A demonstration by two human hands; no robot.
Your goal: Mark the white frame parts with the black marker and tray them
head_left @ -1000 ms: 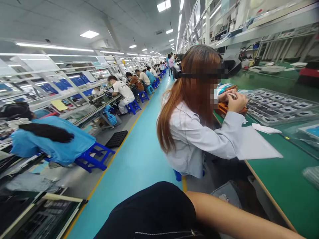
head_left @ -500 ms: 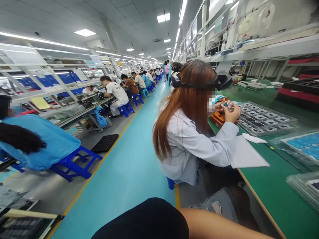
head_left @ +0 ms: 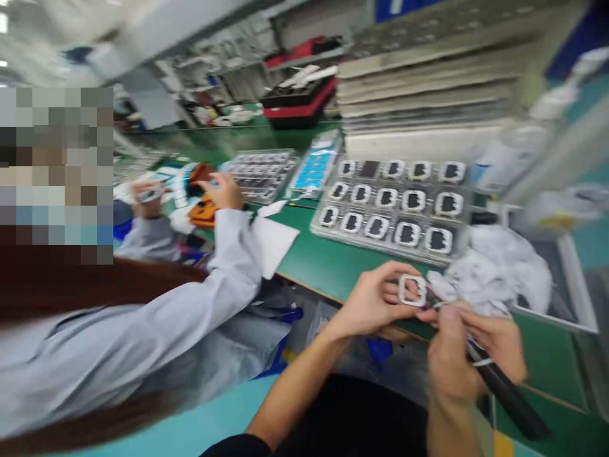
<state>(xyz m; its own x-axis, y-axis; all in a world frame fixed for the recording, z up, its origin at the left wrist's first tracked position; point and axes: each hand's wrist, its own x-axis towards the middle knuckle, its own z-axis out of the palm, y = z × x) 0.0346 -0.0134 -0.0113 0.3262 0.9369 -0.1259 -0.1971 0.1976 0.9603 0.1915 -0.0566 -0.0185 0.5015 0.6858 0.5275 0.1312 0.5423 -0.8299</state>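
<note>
Hands now fill the lower right of the head view, where half a second ago the camera looked down the aisle and showed only an upper arm; the gaze has swung back to the counter point(head_left: 333, 266), so the work itself is in sight again. The left hand point(head_left: 368, 304) pinches a small white square frame point(head_left: 412, 290) between thumb and fingers, just above the counter's near edge. The right hand point(head_left: 469, 352) is closed around a dark slender tool point(head_left: 504, 390), whose tip meets the frame. Just behind lies crumpled white cloth point(head_left: 499, 266), and beyond it a clear tray point(head_left: 394, 209) of like frames in rows. To the left a co-worker's sleeve point(head_left: 200, 298) reaches toward orange fixtures.

Motion blur smears the whole picture: what kind of tool it is and whether its tip touches the frame's inside or its rim cannot be told. The tool's lower end runs on toward the bottom edge.
</note>
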